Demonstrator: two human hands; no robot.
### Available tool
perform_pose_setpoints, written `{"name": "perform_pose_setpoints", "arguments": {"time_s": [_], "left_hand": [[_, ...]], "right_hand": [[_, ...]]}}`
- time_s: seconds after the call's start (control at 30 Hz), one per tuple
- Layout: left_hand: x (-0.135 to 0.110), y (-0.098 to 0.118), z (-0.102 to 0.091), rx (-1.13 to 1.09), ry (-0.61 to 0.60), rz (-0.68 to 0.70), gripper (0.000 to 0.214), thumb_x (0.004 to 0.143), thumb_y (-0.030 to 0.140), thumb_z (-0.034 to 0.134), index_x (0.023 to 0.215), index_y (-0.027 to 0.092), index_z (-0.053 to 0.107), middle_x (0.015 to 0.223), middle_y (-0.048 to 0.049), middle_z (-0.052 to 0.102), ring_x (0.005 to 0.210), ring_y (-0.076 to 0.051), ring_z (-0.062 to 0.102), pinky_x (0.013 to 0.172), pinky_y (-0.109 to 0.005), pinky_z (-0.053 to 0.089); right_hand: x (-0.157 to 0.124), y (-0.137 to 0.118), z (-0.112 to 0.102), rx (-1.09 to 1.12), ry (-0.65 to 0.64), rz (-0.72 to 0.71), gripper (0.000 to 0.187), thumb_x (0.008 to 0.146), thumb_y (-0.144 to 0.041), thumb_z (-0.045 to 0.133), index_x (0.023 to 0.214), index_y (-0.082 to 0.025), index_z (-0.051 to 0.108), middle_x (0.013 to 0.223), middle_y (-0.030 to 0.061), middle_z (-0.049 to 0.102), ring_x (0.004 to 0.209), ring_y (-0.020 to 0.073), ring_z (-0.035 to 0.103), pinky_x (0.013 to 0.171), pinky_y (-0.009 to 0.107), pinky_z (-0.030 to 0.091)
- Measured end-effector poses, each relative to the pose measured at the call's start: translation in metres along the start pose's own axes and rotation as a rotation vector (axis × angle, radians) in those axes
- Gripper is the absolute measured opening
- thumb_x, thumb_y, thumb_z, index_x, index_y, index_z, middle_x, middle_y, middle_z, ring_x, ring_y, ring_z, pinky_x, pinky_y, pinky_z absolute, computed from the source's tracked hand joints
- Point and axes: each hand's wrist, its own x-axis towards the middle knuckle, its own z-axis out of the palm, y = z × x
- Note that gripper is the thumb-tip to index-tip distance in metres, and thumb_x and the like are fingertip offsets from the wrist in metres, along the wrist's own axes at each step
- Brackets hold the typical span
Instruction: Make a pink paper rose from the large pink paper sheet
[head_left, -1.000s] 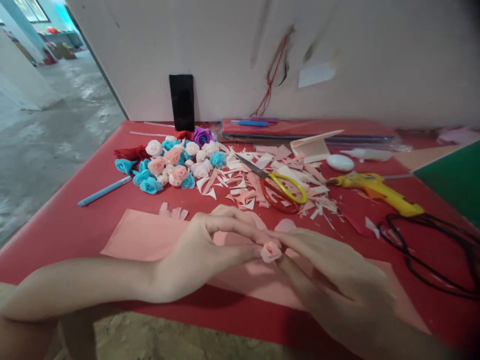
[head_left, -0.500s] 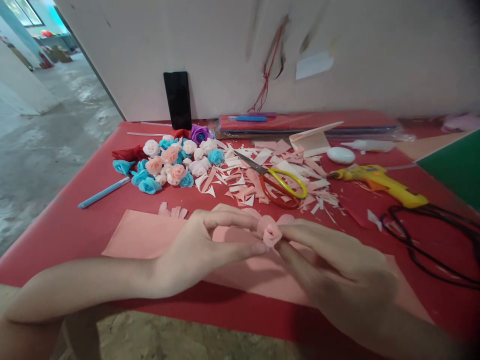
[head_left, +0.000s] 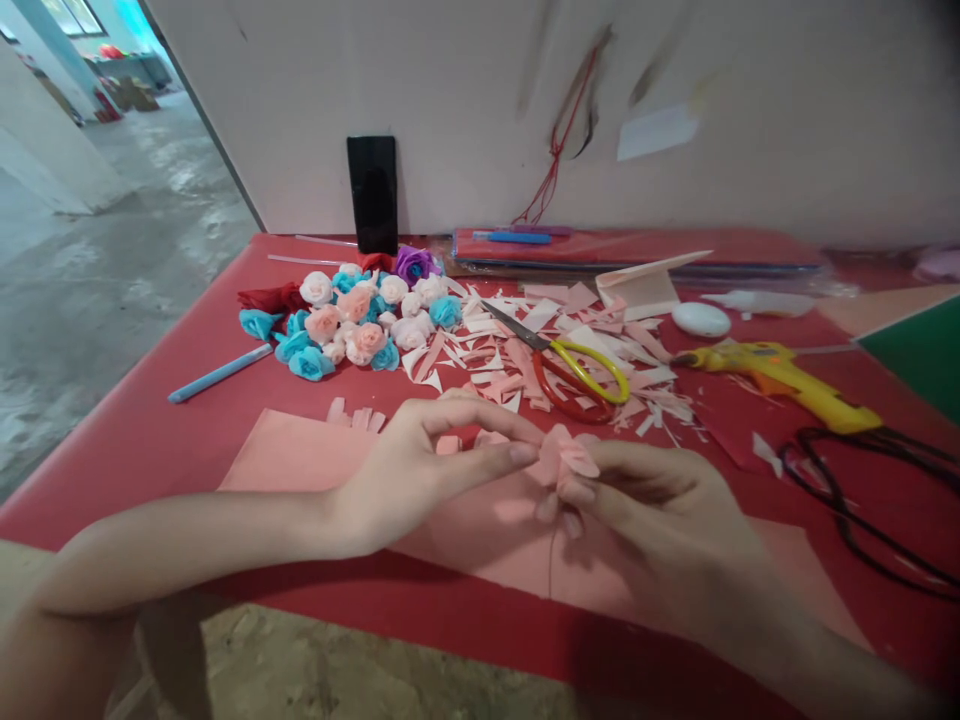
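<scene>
Between both hands is a small pink paper flower (head_left: pixel 561 458), above a pink paper sheet (head_left: pixel 289 455) on the red table. My right hand (head_left: pixel 660 510) pinches the flower's base, with a thin strand hanging below. The thumb and forefinger of my left hand (head_left: pixel 431 455) close on the flower's left petal edge. Loose pink pieces lie on the sheet behind my left fingers, partly hidden. Beyond the hands, scissors (head_left: pixel 559 355) with one yellow and one red handle rest on a heap of pink and white paper scraps (head_left: pixel 487 335).
Finished paper roses (head_left: pixel 367 340) cluster at the left back, beside a blue pen (head_left: pixel 220 373). A black phone (head_left: pixel 373 195) leans on the wall. On the right lie a yellow glue gun (head_left: pixel 787 380), its dark cord (head_left: pixel 832 500) and a white oval object (head_left: pixel 700 320).
The flower has turned from facing me to a sideways tilt, showing its outer petals. Both hands have shifted their grip around it. The whole view has swung slightly left.
</scene>
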Motion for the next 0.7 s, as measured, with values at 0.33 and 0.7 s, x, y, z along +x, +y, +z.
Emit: {"name": "perform_pose_setpoints", "arguments": {"time_s": [0.33,0.7], "left_hand": [[-0.0023,-0.0028,0.0023,-0.129,-0.064,0.007,0.006,0.069,0.013,0.067,0.066,0.016,0.063,0.066,0.0035,0.063,0.068,-0.008,0.056,0.068,-0.021,0.044],[-0.0048,-0.0094,0.0044,-0.044,0.006,0.144,0.006,0.066,0.015,0.07,0.065,0.017,0.065,0.068,0.0002,0.065,0.079,-0.014,0.051,0.077,-0.028,0.039]], "right_hand": [[-0.0008,0.0023,0.004,0.118,-0.054,0.096,0.004,0.067,-0.026,0.071,0.064,-0.024,0.07,0.054,-0.0032,0.066,0.043,0.0086,0.056,0.039,0.016,0.046],[-0.0035,-0.0059,0.0071,0.081,-0.012,0.194,0.008,0.059,-0.023,0.076,0.057,-0.023,0.069,0.05,-0.0022,0.067,0.047,0.009,0.06,0.048,0.014,0.05]]}}
